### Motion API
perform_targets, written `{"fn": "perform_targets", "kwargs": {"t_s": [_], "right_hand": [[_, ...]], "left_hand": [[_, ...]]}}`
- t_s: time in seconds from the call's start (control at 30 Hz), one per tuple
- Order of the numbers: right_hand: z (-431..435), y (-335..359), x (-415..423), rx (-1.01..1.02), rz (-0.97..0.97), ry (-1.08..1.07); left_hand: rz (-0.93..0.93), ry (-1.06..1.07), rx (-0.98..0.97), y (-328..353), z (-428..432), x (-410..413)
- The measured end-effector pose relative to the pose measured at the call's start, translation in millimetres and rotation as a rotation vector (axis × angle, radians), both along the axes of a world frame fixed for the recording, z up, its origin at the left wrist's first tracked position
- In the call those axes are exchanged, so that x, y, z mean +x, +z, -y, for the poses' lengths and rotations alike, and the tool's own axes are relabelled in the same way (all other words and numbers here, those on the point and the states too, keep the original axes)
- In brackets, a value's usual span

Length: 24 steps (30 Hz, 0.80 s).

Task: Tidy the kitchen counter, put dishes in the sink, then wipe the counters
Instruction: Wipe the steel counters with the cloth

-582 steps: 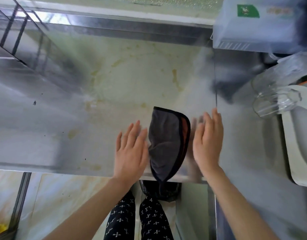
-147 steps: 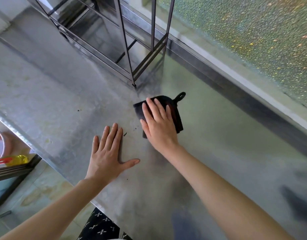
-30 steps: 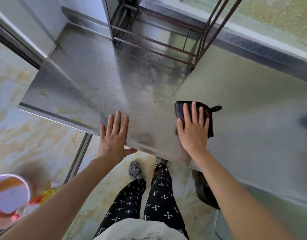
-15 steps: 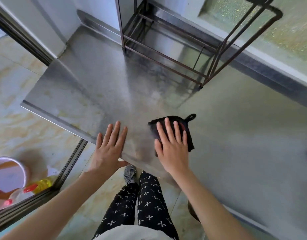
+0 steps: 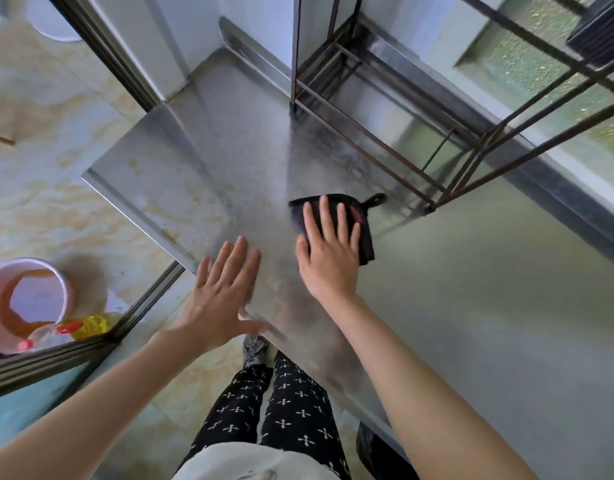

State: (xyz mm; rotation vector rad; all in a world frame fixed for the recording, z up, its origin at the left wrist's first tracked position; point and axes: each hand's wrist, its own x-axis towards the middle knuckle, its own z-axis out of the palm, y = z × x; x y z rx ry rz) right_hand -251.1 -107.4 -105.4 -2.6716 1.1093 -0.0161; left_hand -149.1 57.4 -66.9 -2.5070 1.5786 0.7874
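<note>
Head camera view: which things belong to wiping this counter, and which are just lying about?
In the job: dark cloth, right hand pressing it flat, left hand spread at the edge, steel counter.
Lying about: wire rack on the counter, pink bucket and yellow bottle on the floor.

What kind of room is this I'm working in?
Likely a kitchen: a stainless steel counter, a bare metal rack on it by a frosted window, and a yellow oil bottle on the floor.

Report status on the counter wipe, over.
Right hand flat on cloth, pressing it to counter. Left hand open at counter edge. Wire rack just beyond cloth.
</note>
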Motion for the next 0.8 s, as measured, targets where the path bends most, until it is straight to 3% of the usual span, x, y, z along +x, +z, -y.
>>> {"fn": "perform_targets", "kwargs": {"t_s": [0.07,0.13,0.33,0.43,0.67,0.8], "right_hand": [[2.8,-1.0,-2.0,-0.016,-0.008,0.215],[19.6,-4.6,-16.5,-0.05,0.004,0.245],[40.2,-6.4,-54.2,-0.043,-0.027,-0.246],[41.5,-1.4,-27.4,-0.009,0.011,-0.307],[51.2,-4.1,36.5,-0.008,-0.025,0.213],[58.4,-6.6,-2.0,-0.047,-0.015,0.384]], "left_hand": [[0.009,0.086,-0.015,3.1,-1.0,-2.1],[0.001,0.121,0.007,4.2,-0.8,-4.1],[-0.046,0.15,0.081,5.2,3.7,-4.9],[-0.047,0.161,0.081,6.0,4.6,-5.6],[-0.111,0.19,0.065,7.1,2.6,-5.1],[-0.096,0.169,0.13,9.8,5.5,-5.6]]}}
